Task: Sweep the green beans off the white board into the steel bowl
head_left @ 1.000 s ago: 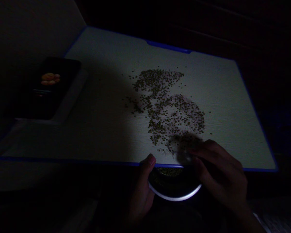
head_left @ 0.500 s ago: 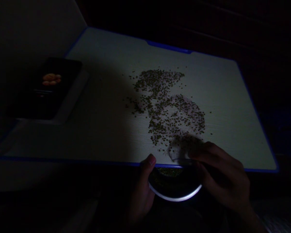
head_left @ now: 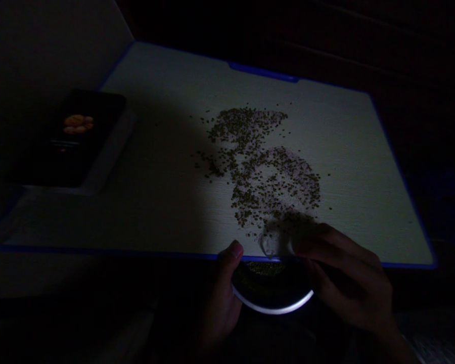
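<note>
Small green beans (head_left: pixel 246 126), like mung beans, lie spread in patches over a pale board (head_left: pixel 360 151) with a blue rim. Below its front edge, my left hand (head_left: pixel 225 290) grips the side of a bowl (head_left: pixel 275 307), thumb up at the board's rim. The bowl's near rim shines brightly, and beans show inside it. My right hand (head_left: pixel 349 273) is over the front edge, right of the bowl, with thumb and fingers pinched on a small see-through piece (head_left: pixel 268 246). That piece touches or hovers just above the board; its exact kind is too dark to tell.
At the board's left side a phone (head_left: pixel 102 111) with a lit picture rests on a pale block or box (head_left: pixel 109 156). A blue handle-like tab (head_left: pixel 263 72) sits on the far rim. The surroundings are very dark.
My right hand has shifted slightly, and the see-through piece has tilted and come a little nearer the front edge. The left hand and bowl are almost unmoved.
</note>
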Tool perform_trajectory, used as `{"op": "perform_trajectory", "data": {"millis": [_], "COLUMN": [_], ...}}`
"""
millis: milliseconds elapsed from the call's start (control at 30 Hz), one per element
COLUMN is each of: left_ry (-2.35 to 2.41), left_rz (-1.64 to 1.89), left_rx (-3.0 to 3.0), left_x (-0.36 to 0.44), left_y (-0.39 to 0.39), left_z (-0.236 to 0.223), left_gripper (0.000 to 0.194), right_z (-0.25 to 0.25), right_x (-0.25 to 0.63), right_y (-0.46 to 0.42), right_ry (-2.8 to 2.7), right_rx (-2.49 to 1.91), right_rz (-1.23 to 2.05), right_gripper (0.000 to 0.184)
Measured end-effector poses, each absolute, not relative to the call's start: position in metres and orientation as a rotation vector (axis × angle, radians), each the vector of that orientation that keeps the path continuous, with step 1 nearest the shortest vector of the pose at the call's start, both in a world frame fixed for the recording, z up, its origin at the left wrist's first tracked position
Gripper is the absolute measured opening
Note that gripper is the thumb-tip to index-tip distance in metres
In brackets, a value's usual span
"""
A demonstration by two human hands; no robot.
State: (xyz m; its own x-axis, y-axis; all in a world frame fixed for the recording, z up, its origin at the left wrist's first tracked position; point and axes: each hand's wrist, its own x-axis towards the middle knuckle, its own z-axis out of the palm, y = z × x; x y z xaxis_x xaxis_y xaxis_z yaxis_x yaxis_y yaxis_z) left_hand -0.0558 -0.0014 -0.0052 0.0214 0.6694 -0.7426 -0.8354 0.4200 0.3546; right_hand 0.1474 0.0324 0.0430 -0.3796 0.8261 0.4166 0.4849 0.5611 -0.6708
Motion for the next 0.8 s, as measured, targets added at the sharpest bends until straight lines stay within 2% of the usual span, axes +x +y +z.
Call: {"op": "perform_trajectory", "data": {"millis": [167, 467, 667, 800], "left_ry": [0.984, 1.012, 1.021, 0.997], "left_rz": [1.164, 1.154, 1.16, 1.172], "left_rx": [-0.178, -0.143, -0.194, -0.181], "left_x": [-0.0562, -0.0562, -0.056, -0.056], "left_y": [-0.0021, -0.0041, -0.0037, -0.0043], "left_z": [-0.0084, -0.01, -0.0085, -0.011], "left_gripper": [0.039, 0.051, 0.061, 0.056], "right_z": [0.0417, 0.0386, 0.0335, 0.0346], "right_x": [0.1502, 0.1473, 0.1446, 0.1428], "right_y": [0.0309, 0.0305, 0.027, 0.0281], "right_ry": [-2.061, -2.014, -1.882, -1.933], "right_rx": [-1.04, -1.073, -1.146, -1.112], "right_rz": [0.593, 0.482, 0.391, 0.411], "right_gripper": [0.031, 0.031, 0.039, 0.038]}}
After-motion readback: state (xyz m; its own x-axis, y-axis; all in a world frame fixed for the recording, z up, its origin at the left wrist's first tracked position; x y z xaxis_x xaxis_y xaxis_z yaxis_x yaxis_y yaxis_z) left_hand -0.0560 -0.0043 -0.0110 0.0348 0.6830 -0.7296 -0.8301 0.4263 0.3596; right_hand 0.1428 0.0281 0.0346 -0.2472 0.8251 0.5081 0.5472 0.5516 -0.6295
